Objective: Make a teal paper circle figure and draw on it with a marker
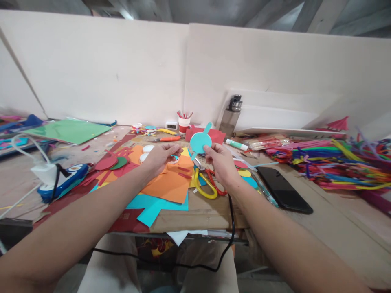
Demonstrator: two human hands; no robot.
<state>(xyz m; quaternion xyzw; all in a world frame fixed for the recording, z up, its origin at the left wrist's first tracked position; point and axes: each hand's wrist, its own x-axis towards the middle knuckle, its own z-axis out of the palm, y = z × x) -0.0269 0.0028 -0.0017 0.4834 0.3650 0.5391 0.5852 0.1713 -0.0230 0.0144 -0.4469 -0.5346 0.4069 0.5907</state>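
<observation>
In the head view, my right hand (pixel 224 165) pinches a turquoise paper disc (pixel 200 142) between thumb and fingers, held up above the table. A narrow turquoise strip sticks out from its top, and another end shows below it. To the left, my left hand (pixel 159 158) is closed with thumb and fingertips together; what it pinches, if anything, is too small to make out. Beneath that hand lie orange paper sheets (pixel 171 185) and white round pieces (pixel 148 149). Yellow-handled scissors (pixel 206 189) and red-handled scissors (pixel 218 185) lie below my right hand.
A black phone (pixel 282 189) and heaped pipe cleaners (pixel 345 162) lie on the right. A bottle (pixel 229 120) stands near the white wall, with a glue stick (pixel 237 144) before it. A blue power strip (pixel 64 185) is at left; a black cable (pixel 232 219) hangs over the edge.
</observation>
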